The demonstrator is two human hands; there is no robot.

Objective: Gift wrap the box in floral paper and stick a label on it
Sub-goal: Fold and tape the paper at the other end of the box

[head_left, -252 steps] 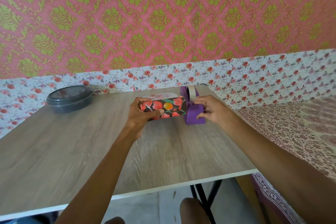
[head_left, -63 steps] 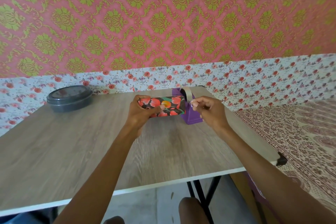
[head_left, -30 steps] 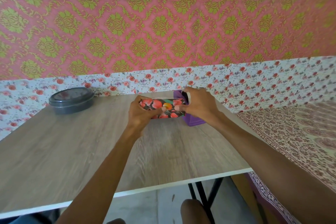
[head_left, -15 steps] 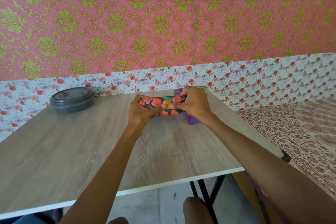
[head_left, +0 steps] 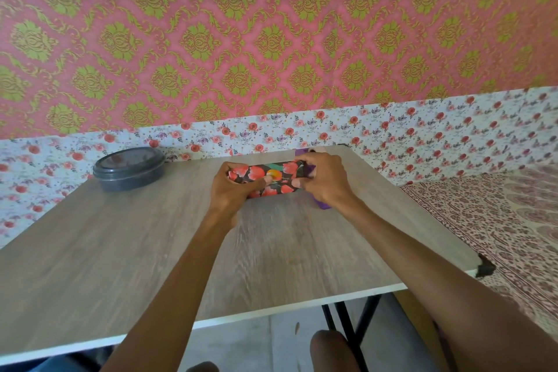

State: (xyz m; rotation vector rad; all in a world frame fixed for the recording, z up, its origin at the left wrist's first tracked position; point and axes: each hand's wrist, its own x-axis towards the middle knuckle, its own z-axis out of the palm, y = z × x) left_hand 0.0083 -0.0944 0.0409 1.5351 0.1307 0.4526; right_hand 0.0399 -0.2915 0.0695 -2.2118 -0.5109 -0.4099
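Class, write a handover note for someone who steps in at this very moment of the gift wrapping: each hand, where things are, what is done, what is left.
Left hand grips the box at its left end, thumb on the near face.
Right hand grips its right end.
The box is at the far side of the table. The purple tape dispenser sits behind the right hand, mostly hidden.
Done: floral paper covers every face in view.
Left: check the ends are taped, then stick on a label. None is in view.
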